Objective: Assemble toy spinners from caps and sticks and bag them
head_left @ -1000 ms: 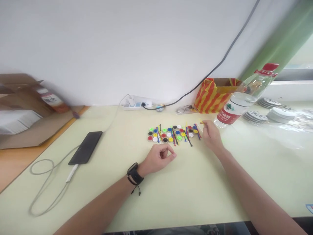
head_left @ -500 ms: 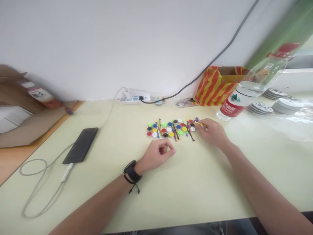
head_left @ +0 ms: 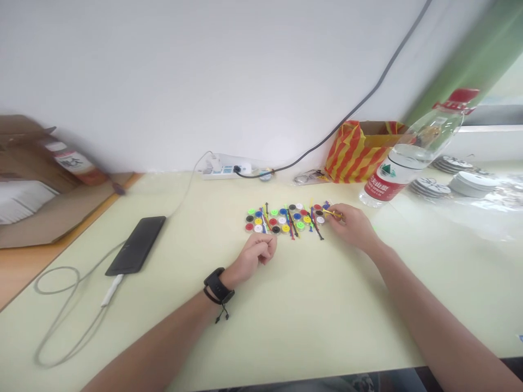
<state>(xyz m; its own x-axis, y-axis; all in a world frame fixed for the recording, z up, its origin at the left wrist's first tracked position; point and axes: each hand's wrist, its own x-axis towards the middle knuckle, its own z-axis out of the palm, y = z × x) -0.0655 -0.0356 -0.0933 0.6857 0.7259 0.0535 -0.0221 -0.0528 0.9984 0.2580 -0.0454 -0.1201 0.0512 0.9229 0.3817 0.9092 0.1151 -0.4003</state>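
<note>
The left hand (head_left: pixel 258 251) is just below frame centre, fingers curled together; centre right, the right hand (head_left: pixel 354 225) has its fingers clamped on a yellow stick (head_left: pixel 334 214) beside coloured discs (head_left: pixel 282 220). Farther, upper right, stand a bottle (head_left: pixel 381 188) and striped bag (head_left: pixel 350 155).

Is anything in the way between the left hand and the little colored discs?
No, nothing visible stands between them. The left hand is close by the discs' near edge; whether it touches them, I can't tell. The big bottle stands aside, beyond the right hand.
</note>
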